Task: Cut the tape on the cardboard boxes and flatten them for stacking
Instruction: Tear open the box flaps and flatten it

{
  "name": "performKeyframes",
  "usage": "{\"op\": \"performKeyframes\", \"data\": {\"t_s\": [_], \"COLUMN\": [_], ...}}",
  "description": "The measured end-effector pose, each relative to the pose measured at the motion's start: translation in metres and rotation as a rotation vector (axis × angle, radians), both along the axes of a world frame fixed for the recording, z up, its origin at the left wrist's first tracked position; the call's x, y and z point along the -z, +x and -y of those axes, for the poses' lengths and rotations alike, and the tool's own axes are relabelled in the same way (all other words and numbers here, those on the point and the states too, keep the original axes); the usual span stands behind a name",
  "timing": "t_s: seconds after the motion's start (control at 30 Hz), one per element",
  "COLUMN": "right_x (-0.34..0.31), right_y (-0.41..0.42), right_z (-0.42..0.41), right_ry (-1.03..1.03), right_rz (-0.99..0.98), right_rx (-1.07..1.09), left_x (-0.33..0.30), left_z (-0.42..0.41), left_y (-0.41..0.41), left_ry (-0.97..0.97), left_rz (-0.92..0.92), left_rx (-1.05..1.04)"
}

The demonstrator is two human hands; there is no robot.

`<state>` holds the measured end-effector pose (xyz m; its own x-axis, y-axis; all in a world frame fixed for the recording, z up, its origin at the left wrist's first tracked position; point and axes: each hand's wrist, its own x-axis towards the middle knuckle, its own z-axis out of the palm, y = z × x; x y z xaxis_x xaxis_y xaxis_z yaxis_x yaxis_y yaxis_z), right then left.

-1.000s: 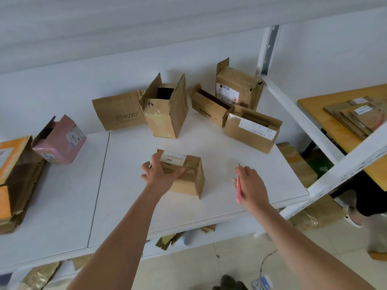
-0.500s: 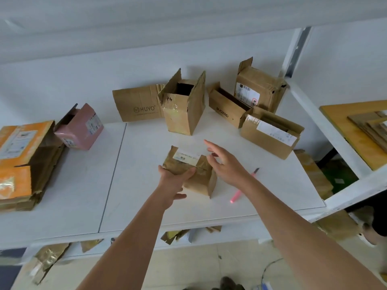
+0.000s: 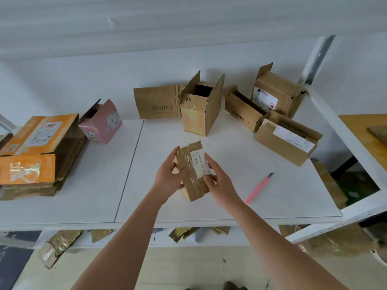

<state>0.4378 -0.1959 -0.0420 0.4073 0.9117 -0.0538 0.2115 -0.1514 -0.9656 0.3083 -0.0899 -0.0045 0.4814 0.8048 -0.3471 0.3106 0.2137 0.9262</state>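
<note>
A small taped cardboard box [image 3: 192, 174] with a white label is held just above the white table [image 3: 272, 204], tilted on end. My left hand [image 3: 168, 178] grips its left side, and my right hand [image 3: 219, 183] grips its right side over the label. A pink utility knife [image 3: 258, 188] lies on the table to the right of my right hand, apart from it.
A stack of flattened orange boxes [image 3: 35, 155] lies at the left, a pink box [image 3: 100, 122] behind it. At the back stand an open tall box [image 3: 201, 107], a HUYO box [image 3: 157, 105] and three more boxes [image 3: 287, 137]. Tape scraps [image 3: 60, 243] litter the floor.
My right hand laid the pink knife on the table and moved left onto the small box. Both hands lifted the box and turned it on end.
</note>
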Motion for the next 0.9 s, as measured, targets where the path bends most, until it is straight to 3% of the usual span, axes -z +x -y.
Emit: {"op": "performKeyframes", "data": {"t_s": [0.13,0.33,0.5,0.7,0.9], "right_x": [-0.004,-0.014,-0.014,-0.02,-0.027], "right_y": [0.001,0.003,0.001,0.004,0.011], "right_z": [-0.004,-0.018,-0.017,-0.013,-0.005], "right_ry": [0.025,-0.027,-0.016,-0.044,-0.112], "right_rz": [0.067,0.244,0.272,0.157,-0.124], "right_rx": [0.013,0.076,0.114,0.071,0.01], "left_x": [0.0,-0.001,-0.002,-0.002,-0.003], "left_z": [0.001,0.001,0.005,0.006,0.005], "left_y": [0.003,0.002,0.003,0.0,-0.002], "left_ry": [0.161,0.187,0.188,0.179,0.167], "left_rz": [-0.064,-0.117,-0.128,-0.121,-0.111], "left_rx": [0.004,0.059,0.059,0.061,0.067]}}
